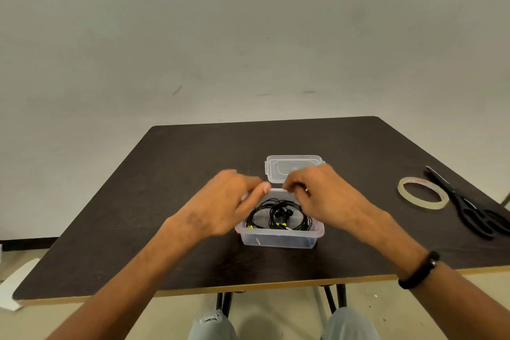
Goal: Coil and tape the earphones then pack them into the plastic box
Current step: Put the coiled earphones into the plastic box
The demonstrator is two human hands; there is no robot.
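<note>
In plastic box [278,237]: coiled earphones [278,215] (black) lie below, nearer than fingertips; left hand [229,201] and right hand [323,196] fingers curled over far rim, grip unclear.

The scene was evenly, softly lit from overhead, without glare. Faint shadows were cast beneath the clear plastic box [278,237]. The left hand [229,201] was motion-blurred, and straight edges were bowed by wide-angle distortion.
</note>
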